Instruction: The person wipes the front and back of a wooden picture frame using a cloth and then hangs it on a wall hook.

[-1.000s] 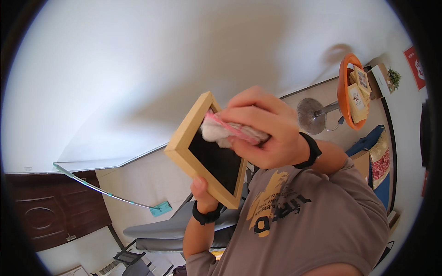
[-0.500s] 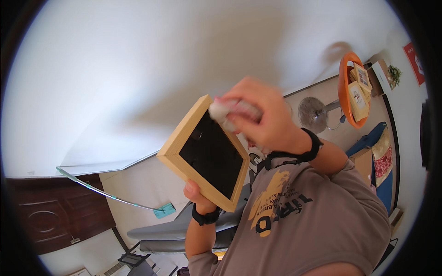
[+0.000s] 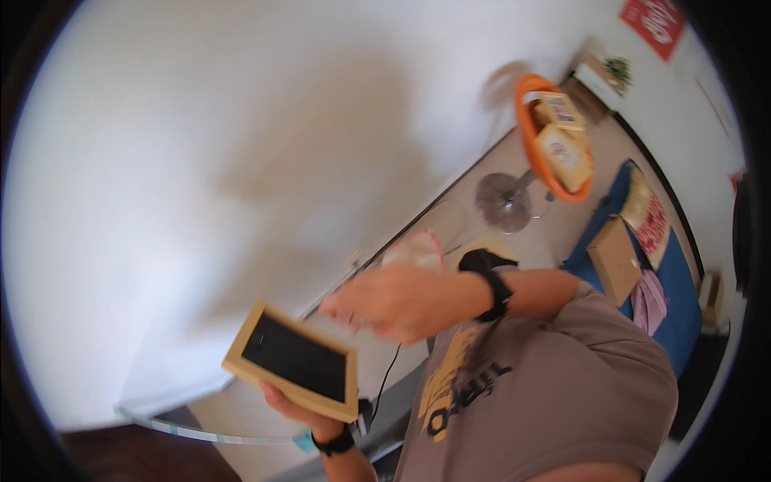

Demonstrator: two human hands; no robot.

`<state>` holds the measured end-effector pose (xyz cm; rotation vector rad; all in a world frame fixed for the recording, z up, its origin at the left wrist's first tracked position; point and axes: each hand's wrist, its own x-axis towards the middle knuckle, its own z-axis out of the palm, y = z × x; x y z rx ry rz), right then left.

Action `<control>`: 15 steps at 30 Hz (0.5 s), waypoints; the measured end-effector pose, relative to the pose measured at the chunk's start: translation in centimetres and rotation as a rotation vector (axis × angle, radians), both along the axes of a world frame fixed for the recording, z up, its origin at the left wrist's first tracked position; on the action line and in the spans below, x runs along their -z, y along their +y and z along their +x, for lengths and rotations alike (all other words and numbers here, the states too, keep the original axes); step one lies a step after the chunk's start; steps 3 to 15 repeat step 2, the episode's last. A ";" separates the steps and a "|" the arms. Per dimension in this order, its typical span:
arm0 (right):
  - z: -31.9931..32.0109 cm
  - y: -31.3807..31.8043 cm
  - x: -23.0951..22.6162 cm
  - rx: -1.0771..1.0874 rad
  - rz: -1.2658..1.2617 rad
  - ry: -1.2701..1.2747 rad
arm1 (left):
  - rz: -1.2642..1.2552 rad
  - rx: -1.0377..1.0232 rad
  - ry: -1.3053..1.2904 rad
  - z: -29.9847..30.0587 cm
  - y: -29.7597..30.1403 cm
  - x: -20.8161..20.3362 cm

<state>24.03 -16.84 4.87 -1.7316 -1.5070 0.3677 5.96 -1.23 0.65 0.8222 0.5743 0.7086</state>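
Observation:
A light wooden picture frame [image 3: 234,358] with a black back panel is tilted in the lower middle of the head view. My left hand [image 3: 295,410] grips its lower edge from below, with the fingers partly hidden behind the wood. Above and to the right of the frame, apart from it, is my right hand [image 3: 393,304], blurred by motion. Its fingers are bent around a whitish cloth [image 3: 416,251] with a pink-red edge, which sticks up behind the knuckles. Both wrists wear black bands.
At the upper right, an orange round-topped stand [image 3: 528,132] carries several wooden frames [image 3: 562,157]. Beyond it are a small plant [image 3: 618,71] and a blue sofa [image 3: 679,313] with a cardboard box [image 3: 614,259]. A long mop handle [image 3: 217,438] crosses the lower left. White wall fills the left.
The cloth in my right hand has come away from the frame's corner. The frame has shifted down and left with my left hand, and the whole view has tilted.

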 end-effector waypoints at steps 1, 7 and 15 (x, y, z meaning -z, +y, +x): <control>-0.1 -0.5 0.0 -0.121 -0.210 0.167 | -0.038 0.148 -0.028 -0.1 -0.1 1.2; 1.0 -1.8 -0.1 -0.074 -0.226 0.152 | -0.029 0.203 -0.065 1.3 -0.9 1.3; 1.0 -1.8 -0.1 -0.074 -0.226 0.152 | -0.029 0.203 -0.065 1.3 -0.9 1.3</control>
